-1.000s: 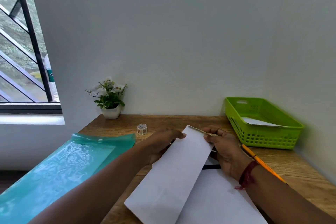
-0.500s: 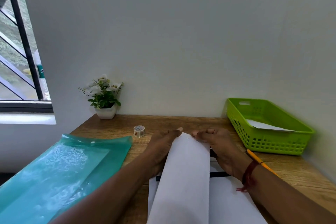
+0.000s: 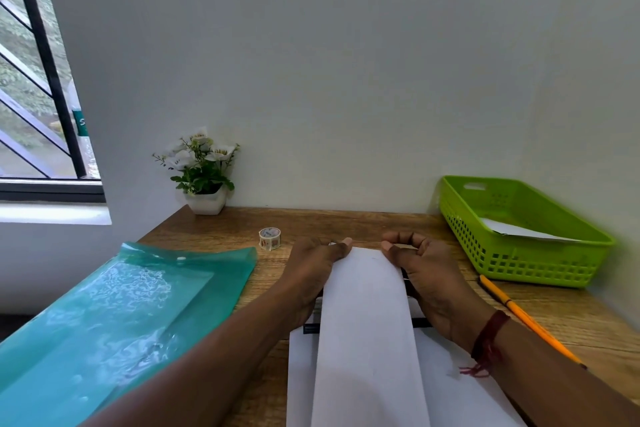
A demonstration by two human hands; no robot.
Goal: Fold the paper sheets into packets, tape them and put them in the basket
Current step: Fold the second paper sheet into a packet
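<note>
A long white folded paper sheet (image 3: 367, 333) lies lengthwise on the wooden table, over a stack of flat white sheets (image 3: 460, 388). My left hand (image 3: 311, 274) grips its far left corner, thumb on top. My right hand (image 3: 426, 270) pinches the far right corner, fingers curled. A small roll of tape (image 3: 269, 238) stands on the table left of my left hand. The green plastic basket (image 3: 512, 263) sits at the right against the wall, with one white paper packet (image 3: 519, 230) inside it.
A teal plastic folder (image 3: 114, 319) covers the left part of the table and overhangs its edge. An orange pencil (image 3: 523, 315) lies to the right of my right arm. A potted white flower (image 3: 204, 177) stands at the back left by the wall.
The folded sheet has turned from a slanted position to straight in front of me. Both hands have moved to its far corners and hold it there.
</note>
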